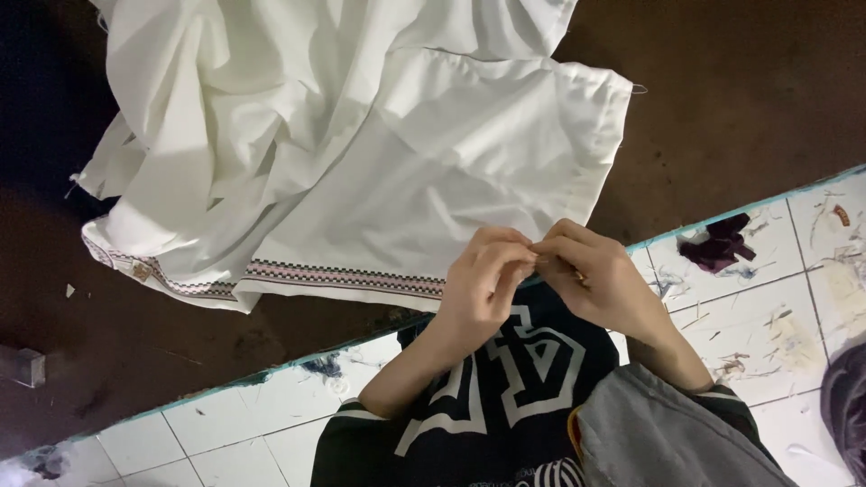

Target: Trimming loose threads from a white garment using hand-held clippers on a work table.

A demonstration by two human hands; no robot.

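Note:
A white garment (361,135) lies crumpled on a dark brown table (740,90). A patterned trim band (343,275) runs along its near hem. My left hand (483,284) and my right hand (600,280) meet fingertip to fingertip at the hem's near edge, just above the table's edge. Both pinch something very small between the fingers; it is too small to make out. My dark top with white lettering (492,388) shows below the hands.
The table has a teal edge (271,365) running diagonally. Below it is a white tiled floor (776,298) littered with thread scraps and a dark purple cloth scrap (720,245). Grey fabric (658,433) covers my right knee. A small clear block (23,365) sits at far left.

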